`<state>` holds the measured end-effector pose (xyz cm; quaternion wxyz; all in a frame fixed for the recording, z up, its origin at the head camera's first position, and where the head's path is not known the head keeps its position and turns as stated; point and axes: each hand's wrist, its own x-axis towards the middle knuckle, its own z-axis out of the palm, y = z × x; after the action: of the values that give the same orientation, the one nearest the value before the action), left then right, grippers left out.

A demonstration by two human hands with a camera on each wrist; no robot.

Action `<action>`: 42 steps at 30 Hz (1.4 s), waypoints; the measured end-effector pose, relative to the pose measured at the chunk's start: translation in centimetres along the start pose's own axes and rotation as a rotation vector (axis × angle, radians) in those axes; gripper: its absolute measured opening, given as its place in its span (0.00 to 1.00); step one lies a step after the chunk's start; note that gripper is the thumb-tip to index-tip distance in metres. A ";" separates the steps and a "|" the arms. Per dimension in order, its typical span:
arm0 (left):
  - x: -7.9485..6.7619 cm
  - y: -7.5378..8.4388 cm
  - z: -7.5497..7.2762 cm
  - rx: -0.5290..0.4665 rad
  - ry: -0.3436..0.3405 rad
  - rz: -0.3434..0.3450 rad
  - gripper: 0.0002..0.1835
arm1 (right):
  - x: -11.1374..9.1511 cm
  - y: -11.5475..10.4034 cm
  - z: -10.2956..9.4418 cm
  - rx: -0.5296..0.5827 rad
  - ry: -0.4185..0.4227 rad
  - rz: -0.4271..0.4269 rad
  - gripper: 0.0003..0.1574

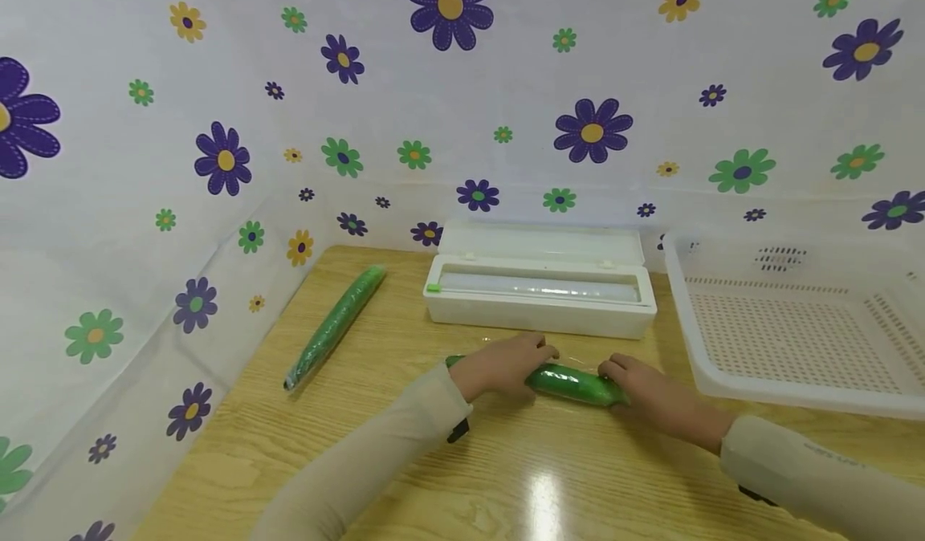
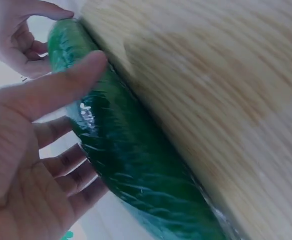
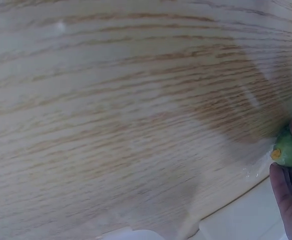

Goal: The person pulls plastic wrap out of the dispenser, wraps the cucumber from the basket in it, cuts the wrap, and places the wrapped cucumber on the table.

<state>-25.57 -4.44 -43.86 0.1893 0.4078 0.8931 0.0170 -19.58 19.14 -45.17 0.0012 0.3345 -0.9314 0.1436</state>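
Observation:
A green cucumber [image 1: 571,384] in shiny clear film lies on the wooden table, slanting slightly down to the right. My left hand [image 1: 506,362] holds its left and middle part; in the left wrist view the thumb [image 2: 80,82] crosses the cucumber [image 2: 140,160] and the other fingers lie along its opposite side. My right hand [image 1: 654,396] pinches the right end. At the edge of the right wrist view, that end [image 3: 285,150] shows its yellowish stem spot between thumb and fingers. Faint clear film shows on the table beyond the cucumber. Part of the cucumber is hidden under my left hand.
Behind the hands stands a white film box [image 1: 535,318], lid raised, with a roll of cling film [image 1: 538,286] inside. Another film-wrapped cucumber [image 1: 336,328] lies at the left. A white plastic basket [image 1: 697,356] stands at the right. A flowered sheet [image 1: 506,83] hangs behind the table.

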 end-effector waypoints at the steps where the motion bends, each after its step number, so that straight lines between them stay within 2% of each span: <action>1: -0.1 -0.1 0.1 0.026 0.023 -0.002 0.35 | 0.0 0.0 0.0 0.003 0.000 0.000 0.26; 6: -0.3 -0.6 0.5 0.112 0.098 0.006 0.30 | 0.2 0.2 -0.2 0.019 -0.016 0.006 0.25; 9: -0.3 -0.7 0.4 0.073 0.103 0.005 0.27 | 0.3 0.4 -0.3 0.031 -0.046 0.024 0.25; 14: -0.2 -1.0 0.0 -0.036 0.058 0.017 0.21 | 0.4 0.5 -0.4 0.050 -0.091 0.054 0.24; 18: -0.1 -1.1 -0.2 -0.091 0.017 0.031 0.19 | 0.4 0.5 -0.3 0.050 -0.085 0.058 0.24; 24: 0.2 -1.0 -0.6 -0.075 -0.067 0.014 0.20 | 0.8 0.1 0.4 -0.015 0.008 0.012 0.34; 29: -0.1 -1.2 -0.6 -0.034 -0.097 -0.019 0.26 | 1.5 -0.2 0.7 -0.096 0.053 -0.047 0.31; 32: -0.8 -2.0 -0.3 -0.027 -0.060 -0.005 0.29 | 1.9 -0.3 0.9 -0.125 0.052 -0.043 0.31; 37: -2.4 -3.8 0.0 -0.028 0.022 0.014 0.32 | 2.2 -0.3 0.8 -0.113 0.044 -0.032 0.31; 42: -3.3 -4.7 -0.2 -0.046 0.047 0.028 0.31 | 2.4 -0.2 0.4 -0.089 0.025 -0.013 0.30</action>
<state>-27.04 -9.99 -43.47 0.1775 0.4154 0.8908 0.0496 -21.30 17.36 -45.21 0.0286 0.3386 -0.9345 0.1063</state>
